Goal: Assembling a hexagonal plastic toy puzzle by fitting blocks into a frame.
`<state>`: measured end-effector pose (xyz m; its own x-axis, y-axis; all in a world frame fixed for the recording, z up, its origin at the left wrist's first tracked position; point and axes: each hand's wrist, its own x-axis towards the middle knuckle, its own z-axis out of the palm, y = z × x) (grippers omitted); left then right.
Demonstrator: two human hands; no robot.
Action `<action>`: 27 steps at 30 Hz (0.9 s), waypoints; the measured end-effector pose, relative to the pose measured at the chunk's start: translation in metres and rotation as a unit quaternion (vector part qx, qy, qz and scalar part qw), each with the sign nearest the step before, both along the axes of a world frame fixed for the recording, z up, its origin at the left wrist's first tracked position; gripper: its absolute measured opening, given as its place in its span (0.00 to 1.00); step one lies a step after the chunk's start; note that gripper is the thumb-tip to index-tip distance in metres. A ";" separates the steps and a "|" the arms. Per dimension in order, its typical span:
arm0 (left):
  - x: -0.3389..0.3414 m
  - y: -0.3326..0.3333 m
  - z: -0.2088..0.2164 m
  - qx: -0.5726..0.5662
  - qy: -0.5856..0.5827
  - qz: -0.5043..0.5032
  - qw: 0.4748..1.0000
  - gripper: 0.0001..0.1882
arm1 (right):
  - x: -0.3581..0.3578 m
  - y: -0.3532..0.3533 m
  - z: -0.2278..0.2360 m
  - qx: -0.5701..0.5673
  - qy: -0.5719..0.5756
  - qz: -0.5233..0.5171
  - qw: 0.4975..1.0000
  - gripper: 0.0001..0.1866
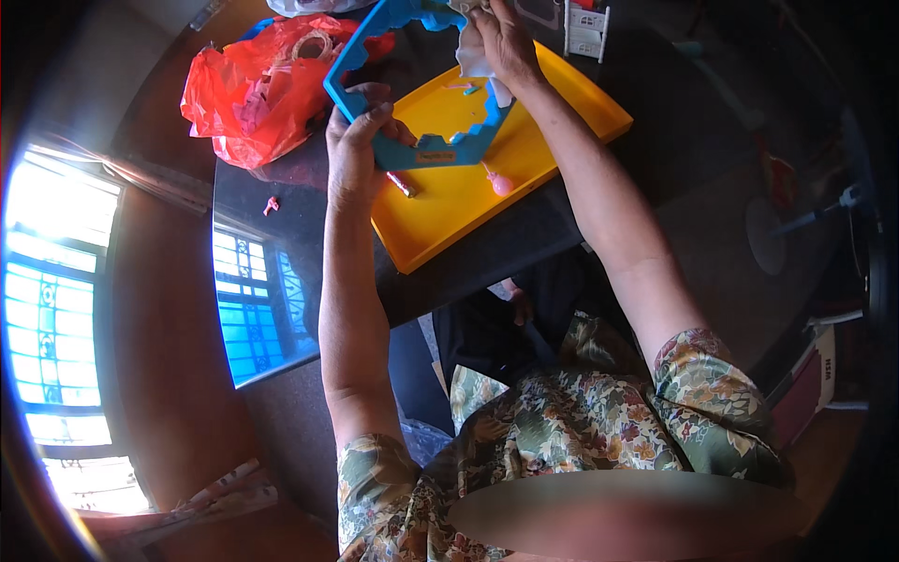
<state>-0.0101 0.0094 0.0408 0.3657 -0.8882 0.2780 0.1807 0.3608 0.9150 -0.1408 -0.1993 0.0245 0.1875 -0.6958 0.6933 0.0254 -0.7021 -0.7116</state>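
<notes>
My left hand (354, 136) grips the lower left side of a blue hexagonal plastic frame (440, 157) with a notched inner edge, raised and tilted above a yellow tray (435, 245). At the frame's upper right, the fingers of my right hand (508, 47) close on a crumpled white cloth or tissue (475, 62) pressed to the rim. Inside the tray lie a pink deflated-balloon-like piece (500, 184) and a small red and silver stick (401, 184). Part of the frame's right side is hidden behind the cloth.
A red plastic bag (220, 112) with a coil on it stands left of the tray on the glossy black table (281, 248). A small red scrap (272, 205) lies nearer. Beyond the tray is a little white shelf (587, 36). The table's front edge runs below the tray.
</notes>
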 end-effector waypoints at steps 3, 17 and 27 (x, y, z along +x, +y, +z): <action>-0.009 -0.003 -0.001 0.013 0.063 -0.024 0.998 0.14 | 0.003 0.004 0.007 -0.112 0.048 -0.077 0.990 0.23; -0.026 -0.006 -0.002 0.005 0.017 0.006 1.000 0.07 | 0.036 0.091 0.051 -0.422 0.162 0.000 0.892 0.27; -0.037 -0.014 -0.002 -0.015 -0.014 0.029 0.999 0.16 | 0.024 0.028 0.084 -0.365 0.198 -0.006 0.910 0.13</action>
<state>-0.0468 -0.0046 0.0389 0.4077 -0.8567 0.3160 0.1324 0.3979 0.9078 -0.1170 -0.1714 0.1086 0.5180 -0.0797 0.8516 -0.1417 -0.9899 -0.0064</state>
